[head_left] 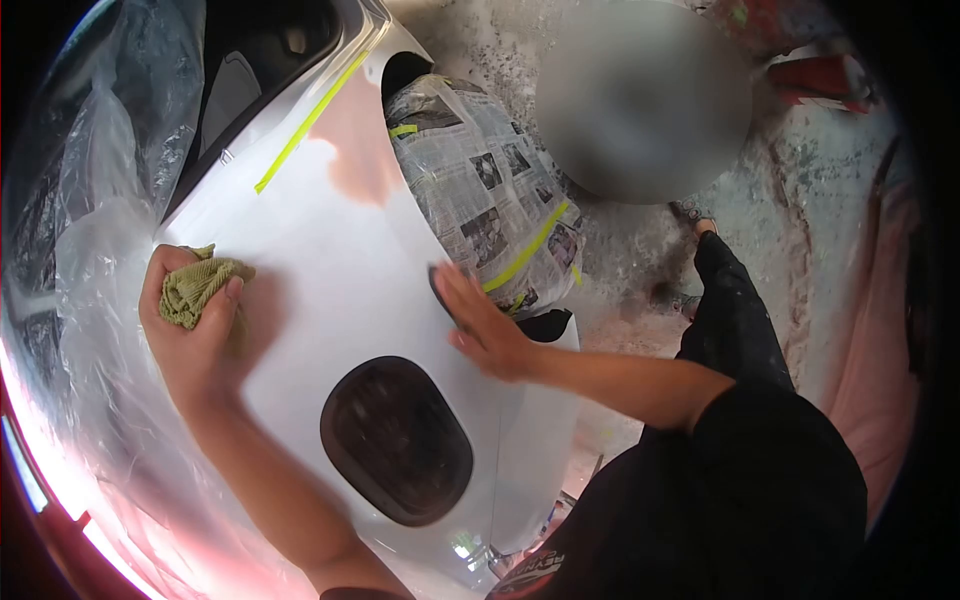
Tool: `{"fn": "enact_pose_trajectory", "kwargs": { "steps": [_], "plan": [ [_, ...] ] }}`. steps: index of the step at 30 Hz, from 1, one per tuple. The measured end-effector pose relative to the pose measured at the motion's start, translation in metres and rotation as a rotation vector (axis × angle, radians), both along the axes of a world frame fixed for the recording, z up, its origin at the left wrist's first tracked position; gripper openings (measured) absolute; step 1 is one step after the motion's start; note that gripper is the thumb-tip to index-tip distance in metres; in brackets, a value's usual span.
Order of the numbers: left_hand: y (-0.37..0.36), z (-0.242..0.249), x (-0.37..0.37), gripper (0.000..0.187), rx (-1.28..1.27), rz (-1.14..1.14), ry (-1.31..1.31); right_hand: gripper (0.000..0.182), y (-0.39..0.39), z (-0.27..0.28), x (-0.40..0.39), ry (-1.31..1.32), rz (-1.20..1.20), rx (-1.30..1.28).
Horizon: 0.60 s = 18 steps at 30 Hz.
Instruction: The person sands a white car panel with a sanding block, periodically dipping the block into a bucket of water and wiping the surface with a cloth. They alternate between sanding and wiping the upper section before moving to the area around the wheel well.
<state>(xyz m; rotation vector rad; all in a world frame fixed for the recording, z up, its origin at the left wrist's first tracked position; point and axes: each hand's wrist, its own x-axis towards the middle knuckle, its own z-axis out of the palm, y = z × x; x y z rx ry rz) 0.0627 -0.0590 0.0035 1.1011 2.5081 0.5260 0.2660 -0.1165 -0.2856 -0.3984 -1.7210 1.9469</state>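
My left hand (195,325) is closed around a crumpled olive-green cloth (200,288), held over the left side of the white car panel (330,270). Near the wheel arch, my right hand (485,325) lies flat against a thin dark pad (442,297) on the panel's edge, fingers stretched over it. Beside that hand is the wheel (470,180), wrapped in newspaper and clear plastic with yellow-green tape. A dark rounded opening (397,440) sits in the panel below and between my hands. Higher up, a pinkish patch (358,145) shows next to a yellow-green tape strip (312,122).
Clear plastic sheeting (110,250) drapes the car on the left, beside a dark window (255,65). A blurred grey disc hides part of the stained floor (640,240). A red object (820,80) lies at the upper right, and pinkish material (880,330) at the right edge.
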Motion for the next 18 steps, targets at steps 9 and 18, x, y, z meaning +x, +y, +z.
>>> {"fn": "enact_pose_trajectory", "kwargs": {
  "steps": [9,18],
  "plan": [
    [0.0,0.0,-0.001,0.024,-0.008,-0.021,0.018,0.064,0.011,-0.018,0.01,-0.051,0.142,0.254],
    [0.002,-0.002,-0.002,0.023,0.035,-0.054,0.015,0.068,0.026,-0.006,0.005,-0.019,0.157,0.336]
  ]
}}
